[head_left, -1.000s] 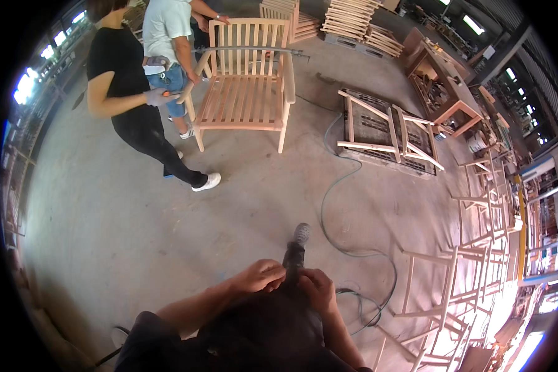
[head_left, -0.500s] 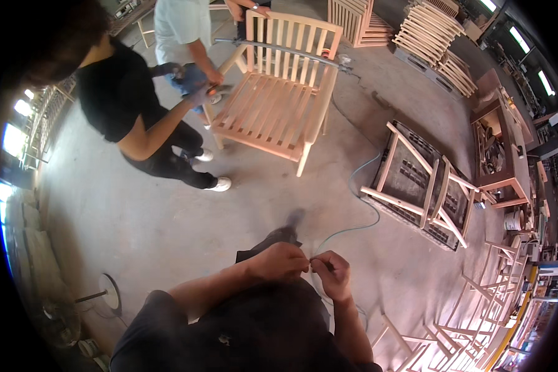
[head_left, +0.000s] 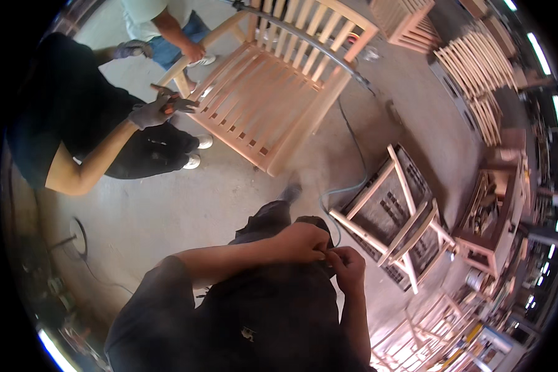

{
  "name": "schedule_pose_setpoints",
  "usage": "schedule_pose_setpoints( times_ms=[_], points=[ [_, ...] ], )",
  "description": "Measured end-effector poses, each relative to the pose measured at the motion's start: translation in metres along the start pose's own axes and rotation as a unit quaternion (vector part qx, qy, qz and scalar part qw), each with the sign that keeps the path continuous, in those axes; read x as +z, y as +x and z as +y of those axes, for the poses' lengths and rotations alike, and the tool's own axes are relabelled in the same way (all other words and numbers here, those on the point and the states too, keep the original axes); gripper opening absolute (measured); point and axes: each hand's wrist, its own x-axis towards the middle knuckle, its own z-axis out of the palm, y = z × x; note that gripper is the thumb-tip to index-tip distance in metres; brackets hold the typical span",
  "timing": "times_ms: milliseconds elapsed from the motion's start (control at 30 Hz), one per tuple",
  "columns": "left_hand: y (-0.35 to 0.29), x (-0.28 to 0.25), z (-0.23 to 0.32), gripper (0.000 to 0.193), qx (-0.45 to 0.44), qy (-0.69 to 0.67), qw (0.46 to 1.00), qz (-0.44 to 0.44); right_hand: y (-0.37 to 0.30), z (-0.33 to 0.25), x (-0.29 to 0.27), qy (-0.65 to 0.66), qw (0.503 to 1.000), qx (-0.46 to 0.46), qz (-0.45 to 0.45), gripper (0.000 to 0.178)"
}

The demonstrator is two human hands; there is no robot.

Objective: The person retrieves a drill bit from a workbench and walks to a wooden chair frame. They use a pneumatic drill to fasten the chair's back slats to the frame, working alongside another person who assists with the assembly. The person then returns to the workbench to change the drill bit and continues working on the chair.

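In front of my body, my left hand (head_left: pixel 304 242) and my right hand (head_left: pixel 349 266) meet with the fingertips of both closed in a pinch. Whatever lies between them is too small and hidden to make out. Ahead stands a slatted wooden armchair (head_left: pixel 251 99), with a long metal bar clamp (head_left: pixel 310 42) across its backrest. Neither of my hands touches the chair. To its left, a person in black holds a dark tool with orange parts (head_left: pixel 167 109) in a grey-gloved hand (head_left: pixel 146 116), close to the chair's front corner.
Another person in a light shirt (head_left: pixel 144 25) stands beyond the chair. At right, a wooden frame (head_left: pixel 394 251) lies on a dark pallet (head_left: pixel 390 214), with a green hose (head_left: pixel 347 188) near it. Stacked slatted parts (head_left: pixel 480 62) and a wooden cabinet (head_left: pixel 487 211) stand farther right.
The armchair and both people appear nearer, and the view has turned. My hands stay pinched together. The gloved person's tool hand is now apart from the other person's hand.
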Motion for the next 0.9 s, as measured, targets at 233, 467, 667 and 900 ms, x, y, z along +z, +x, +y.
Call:
schedule_pose_setpoints(
  times_ms=[233, 467, 667, 900],
  points=[
    [0.066, -0.021, 0.016, 0.020, -0.063, -0.059, 0.991, 0.101, 0.095, -0.049, -0.074, -0.038, 0.989, 0.059, -0.130, 0.020],
    [0.152, -0.030, 0.019, 0.018, -0.085, -0.088, 0.971, 0.207, 0.208, -0.117, -0.130, -0.171, 0.956, -0.046, -0.232, 0.012],
    [0.265, -0.045, 0.035, 0.017, -0.129, -0.029, 0.964, 0.231, 0.306, -0.133, -0.206, -0.198, 0.947, -0.087, -0.238, 0.010],
    [0.378, -0.046, 0.077, 0.019, -0.164, -0.093, 0.936, 0.298, 0.405, -0.148, -0.307, -0.064, 0.946, -0.042, -0.315, 0.008]
  ],
)
